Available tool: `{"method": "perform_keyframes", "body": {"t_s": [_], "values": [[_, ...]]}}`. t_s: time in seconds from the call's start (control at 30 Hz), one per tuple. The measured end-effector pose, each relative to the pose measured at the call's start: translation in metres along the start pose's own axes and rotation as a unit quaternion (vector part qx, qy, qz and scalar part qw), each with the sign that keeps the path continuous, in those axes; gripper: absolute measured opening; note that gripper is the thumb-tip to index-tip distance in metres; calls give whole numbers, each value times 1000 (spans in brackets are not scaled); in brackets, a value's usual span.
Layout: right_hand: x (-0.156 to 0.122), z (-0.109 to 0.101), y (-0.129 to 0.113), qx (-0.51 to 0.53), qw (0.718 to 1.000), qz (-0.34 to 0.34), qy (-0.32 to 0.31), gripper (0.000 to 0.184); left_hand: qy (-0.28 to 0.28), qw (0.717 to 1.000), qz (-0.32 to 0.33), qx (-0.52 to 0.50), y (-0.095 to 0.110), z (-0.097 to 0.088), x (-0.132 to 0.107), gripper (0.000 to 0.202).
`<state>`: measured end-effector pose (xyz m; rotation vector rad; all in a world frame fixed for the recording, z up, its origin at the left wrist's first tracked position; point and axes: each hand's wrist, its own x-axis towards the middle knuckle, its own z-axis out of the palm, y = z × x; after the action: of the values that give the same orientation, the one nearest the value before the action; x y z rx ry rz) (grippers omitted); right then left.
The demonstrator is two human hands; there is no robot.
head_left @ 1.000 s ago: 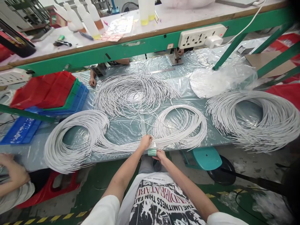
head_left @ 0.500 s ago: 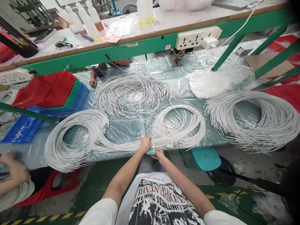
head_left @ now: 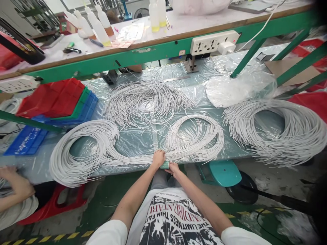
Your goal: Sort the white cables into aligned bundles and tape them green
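A long bundle of thin white cables (head_left: 107, 154) lies in an S shape along the near edge of the table, looping left and right. My left hand (head_left: 158, 158) is closed around the middle of this bundle at the table's front edge. Just below it, my right hand (head_left: 173, 168) is closed on a small green tape roll (head_left: 165, 165), held against the underside of the bundle. A strip of clear tape wraps the cables where my hands meet.
More white cable coils lie at the table's centre (head_left: 148, 100) and right (head_left: 278, 129). Stacked red, green and blue trays (head_left: 58, 100) sit at left. A green shelf with a power strip (head_left: 213, 42) overhangs. Another person's hand (head_left: 15, 185) rests at lower left; a teal stool (head_left: 224, 173) stands beside me.
My right hand has lifted the tape roll closer under my left hand. The hand of a person across the table, seen near the trays earlier, is gone from view.
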<state>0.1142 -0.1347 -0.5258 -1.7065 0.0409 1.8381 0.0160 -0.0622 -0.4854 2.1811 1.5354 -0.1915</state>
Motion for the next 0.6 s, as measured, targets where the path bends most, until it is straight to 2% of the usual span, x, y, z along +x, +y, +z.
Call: {"method": "perform_keyframes", "body": {"t_s": [0.1, 0.6], "values": [[0, 0, 0, -2, 1000, 3, 1, 22, -14, 1000, 1, 3, -1, 0, 6, 20], [1, 1, 0, 10, 1000, 2, -1, 19, -53, 999, -8, 3, -5, -3, 8, 27]]}}
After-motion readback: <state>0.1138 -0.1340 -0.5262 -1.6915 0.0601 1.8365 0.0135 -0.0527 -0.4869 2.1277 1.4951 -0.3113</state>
